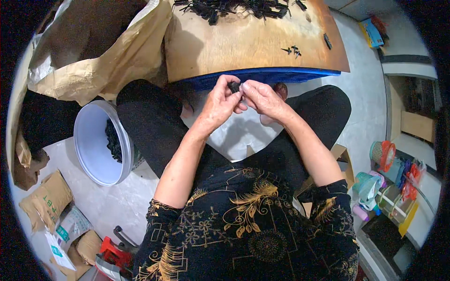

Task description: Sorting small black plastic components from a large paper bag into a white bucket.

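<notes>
A small dark black part (234,87) is between my two hands, just in front of the board's near edge. My left hand (220,104) is closed around it with thumb and fingers. My right hand (266,99) meets it from the other side, its thumb and forefinger pinched together at the part's edge. Whether a second small piece lies in that pinch is hidden by the fingers. Beyond my hands, a wooden board (243,49) carries a pile of black parts (234,8) at its far edge. A few small black pieces (294,51) lie near its right side.
Left of my leg stands a white bucket (84,145) with black pieces (113,140) in it. A big brown paper sack (108,65) gapes at the upper left. Packages (49,199) and a red-and-black object (114,256) lie lower left. Baskets and bags (384,156) line the right.
</notes>
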Demonstrator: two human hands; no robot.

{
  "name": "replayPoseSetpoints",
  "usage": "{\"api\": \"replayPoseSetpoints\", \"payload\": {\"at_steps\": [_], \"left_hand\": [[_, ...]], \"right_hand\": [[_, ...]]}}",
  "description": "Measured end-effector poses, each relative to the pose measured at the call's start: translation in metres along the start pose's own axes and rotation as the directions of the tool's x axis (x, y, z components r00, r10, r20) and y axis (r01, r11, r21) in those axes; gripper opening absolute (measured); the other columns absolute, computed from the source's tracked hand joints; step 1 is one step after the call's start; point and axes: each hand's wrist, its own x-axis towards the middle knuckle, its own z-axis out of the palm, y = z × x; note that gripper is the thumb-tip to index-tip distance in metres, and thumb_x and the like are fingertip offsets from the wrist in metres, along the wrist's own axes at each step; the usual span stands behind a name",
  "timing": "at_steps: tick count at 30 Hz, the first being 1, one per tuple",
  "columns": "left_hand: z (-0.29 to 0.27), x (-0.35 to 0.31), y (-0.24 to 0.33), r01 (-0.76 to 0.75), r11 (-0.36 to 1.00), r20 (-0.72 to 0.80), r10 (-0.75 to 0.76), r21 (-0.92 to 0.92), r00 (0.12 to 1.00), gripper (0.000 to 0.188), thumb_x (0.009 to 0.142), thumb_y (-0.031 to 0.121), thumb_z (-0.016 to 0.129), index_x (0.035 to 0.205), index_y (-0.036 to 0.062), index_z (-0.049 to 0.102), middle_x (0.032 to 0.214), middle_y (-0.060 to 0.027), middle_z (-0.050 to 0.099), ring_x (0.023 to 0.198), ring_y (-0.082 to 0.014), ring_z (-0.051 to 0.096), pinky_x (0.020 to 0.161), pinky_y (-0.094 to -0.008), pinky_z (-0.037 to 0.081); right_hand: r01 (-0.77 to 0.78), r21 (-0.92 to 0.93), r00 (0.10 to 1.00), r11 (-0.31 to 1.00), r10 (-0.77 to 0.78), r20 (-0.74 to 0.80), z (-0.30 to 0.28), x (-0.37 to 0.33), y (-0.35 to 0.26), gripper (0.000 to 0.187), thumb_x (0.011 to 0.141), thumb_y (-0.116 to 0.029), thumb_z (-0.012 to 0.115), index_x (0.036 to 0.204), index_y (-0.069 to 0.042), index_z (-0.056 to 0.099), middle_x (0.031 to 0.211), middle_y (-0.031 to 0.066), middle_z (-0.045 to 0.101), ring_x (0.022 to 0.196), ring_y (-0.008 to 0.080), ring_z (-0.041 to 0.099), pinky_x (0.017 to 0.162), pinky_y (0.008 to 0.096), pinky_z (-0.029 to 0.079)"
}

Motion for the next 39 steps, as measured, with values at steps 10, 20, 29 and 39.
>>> {"api": "replayPoseSetpoints", "payload": {"at_steps": [10, 20, 29, 39], "left_hand": [[-0.003, 0.002, -0.005, -0.039, 0.999, -0.013, 0.039, 0.021, 0.999, 0.018, 0.088, 0.004, 0.048, 0.103, 0.0028, 0.039, 0.075, -0.008, 0.057, 0.063, -0.0116, 0.059, 0.052, -0.024, 0.049], [0.003, -0.006, -0.008, -0.108, 0.939, -0.222, 0.187, 0.325, 0.957, 0.021, 0.083, 0.001, 0.049, 0.102, 0.0034, 0.041, 0.071, -0.016, 0.058, 0.063, -0.0262, 0.062, 0.055, -0.0353, 0.048], [-0.001, 0.002, -0.016, -0.21, 0.838, -0.265, 0.381, 0.504, 0.886, 0.022, 0.084, 0.002, 0.049, 0.105, 0.0027, 0.042, 0.068, -0.0117, 0.059, 0.059, -0.0176, 0.061, 0.053, -0.0299, 0.048], [-0.003, 0.01, -0.001, -0.087, 0.988, -0.392, 0.032, -0.124, 0.92, 0.027, 0.084, -0.001, 0.049, 0.109, 0.0028, 0.037, 0.083, -0.0097, 0.054, 0.069, -0.0142, 0.058, 0.059, -0.0262, 0.048]], "right_hand": [[0.039, -0.168, 0.999, 0.985, -0.041, -0.006, 0.004, 0.0, 0.0, 0.024, 0.095, -0.025, 0.04, 0.093, -0.004, 0.052, 0.074, -0.0034, 0.046, 0.066, 0.0054, 0.041, 0.058, 0.0202, 0.036], [0.129, -0.267, 0.988, 0.955, -0.148, -0.051, 0.016, 0.012, 0.007, 0.021, 0.093, -0.019, 0.042, 0.088, -0.001, 0.049, 0.072, 0.0126, 0.058, 0.067, 0.021, 0.06, 0.061, 0.0327, 0.047], [0.079, -0.306, 0.985, 0.949, -0.122, -0.124, 0.021, 0.024, -0.001, 0.019, 0.092, -0.019, 0.043, 0.087, -0.001, 0.047, 0.07, 0.0141, 0.056, 0.066, 0.0232, 0.06, 0.06, 0.0347, 0.046], [-0.07, 0.127, 0.992, 0.989, 0.083, -0.094, 0.022, 0.032, -0.011, 0.019, 0.095, -0.022, 0.041, 0.1, -0.005, 0.05, 0.073, -0.0034, 0.048, 0.063, 0.0039, 0.044, 0.055, 0.0197, 0.038]]}}
